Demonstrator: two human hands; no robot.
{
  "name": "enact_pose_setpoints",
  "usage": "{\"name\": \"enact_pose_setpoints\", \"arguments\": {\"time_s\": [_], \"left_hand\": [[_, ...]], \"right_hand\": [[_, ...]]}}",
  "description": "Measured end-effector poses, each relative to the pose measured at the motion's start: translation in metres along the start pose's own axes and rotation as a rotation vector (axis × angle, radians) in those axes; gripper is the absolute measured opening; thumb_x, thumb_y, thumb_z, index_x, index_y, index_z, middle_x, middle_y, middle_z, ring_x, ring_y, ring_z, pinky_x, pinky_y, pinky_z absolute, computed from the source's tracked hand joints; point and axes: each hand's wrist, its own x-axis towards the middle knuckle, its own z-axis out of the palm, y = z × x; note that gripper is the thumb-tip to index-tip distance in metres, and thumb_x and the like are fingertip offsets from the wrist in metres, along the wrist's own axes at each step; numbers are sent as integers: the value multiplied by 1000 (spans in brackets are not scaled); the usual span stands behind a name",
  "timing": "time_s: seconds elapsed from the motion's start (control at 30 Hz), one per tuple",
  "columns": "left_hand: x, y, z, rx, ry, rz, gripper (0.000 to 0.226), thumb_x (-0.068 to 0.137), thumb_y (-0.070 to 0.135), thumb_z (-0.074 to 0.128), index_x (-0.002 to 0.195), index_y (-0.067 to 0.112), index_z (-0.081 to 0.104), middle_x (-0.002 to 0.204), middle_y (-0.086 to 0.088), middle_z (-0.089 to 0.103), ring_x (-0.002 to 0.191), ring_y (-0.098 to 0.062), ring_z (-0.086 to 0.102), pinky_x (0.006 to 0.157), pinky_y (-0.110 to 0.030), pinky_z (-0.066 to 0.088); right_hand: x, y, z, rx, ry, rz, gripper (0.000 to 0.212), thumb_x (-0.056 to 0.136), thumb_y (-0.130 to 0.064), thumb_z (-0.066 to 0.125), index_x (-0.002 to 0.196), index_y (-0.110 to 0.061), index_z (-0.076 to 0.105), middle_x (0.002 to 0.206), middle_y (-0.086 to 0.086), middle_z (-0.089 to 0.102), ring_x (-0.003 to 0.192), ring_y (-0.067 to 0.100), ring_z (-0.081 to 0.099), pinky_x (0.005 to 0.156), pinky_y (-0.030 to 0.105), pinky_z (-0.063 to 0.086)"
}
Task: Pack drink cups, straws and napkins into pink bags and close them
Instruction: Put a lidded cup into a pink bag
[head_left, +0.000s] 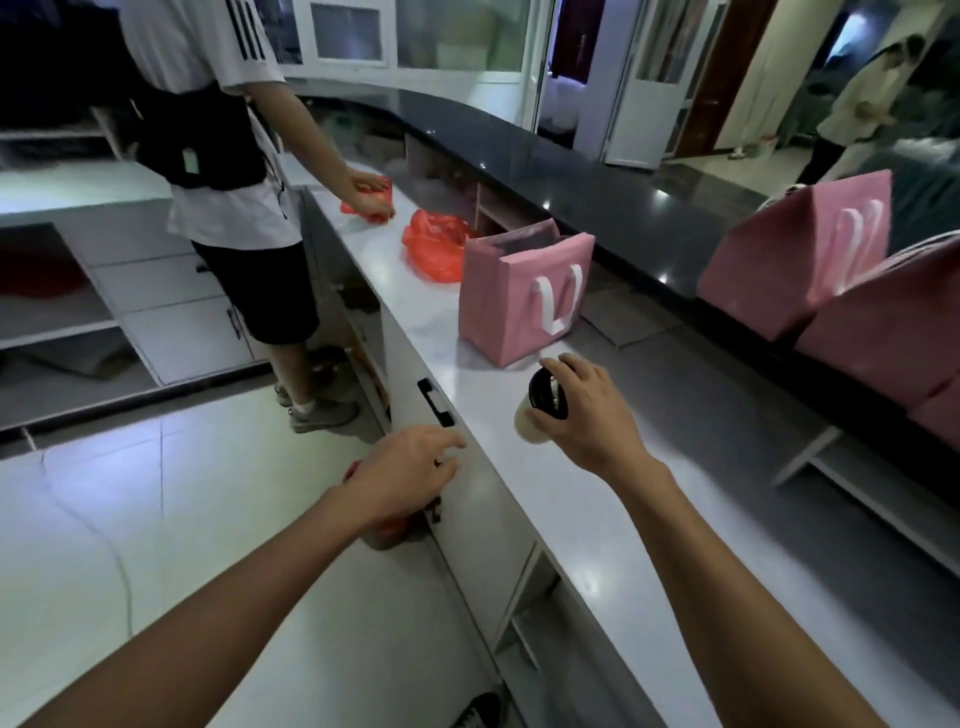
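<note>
My right hand (592, 410) grips a drink cup (535, 415) with a black lid and pale body, held tilted just above the white counter (597, 519). An open pink bag (519, 306) with white handles stands upright on the counter just beyond the cup. My left hand (405, 473) hovers at the counter's near edge with loose fingers and holds nothing. Two more pink bags (795, 260) stand on the dark upper ledge at the right. No straws or napkins are visible.
Another person (234, 156) stands at the far left of the counter with a hand on a red plastic bag (369, 202); a second red plastic bag (436, 244) lies behind the open pink bag. A black raised ledge (597, 176) borders the counter's right side. Something red sits below my left hand.
</note>
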Motion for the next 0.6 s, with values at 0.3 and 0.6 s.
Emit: {"name": "enact_pose_setpoints", "arguments": {"time_s": [0.3,0.6], "left_hand": [[148,-7,-37,38,31,38,36,103,41,48,137,33,55,142,10,56,124,-15,53,105,-35,42],[253,-7,-77,30,203,161,27,98,27,58,123,22,68,125,2,69,116,-22,60,98,-43,48]], "right_hand": [[133,35,-2,98,89,-23,67,87,-46,70,146,-26,44,148,-5,43,136,24,35,104,50,44],[218,65,-30,277,208,-64,74,84,-36,77,147,-26,41,147,-5,39,134,20,39,106,41,44]]}}
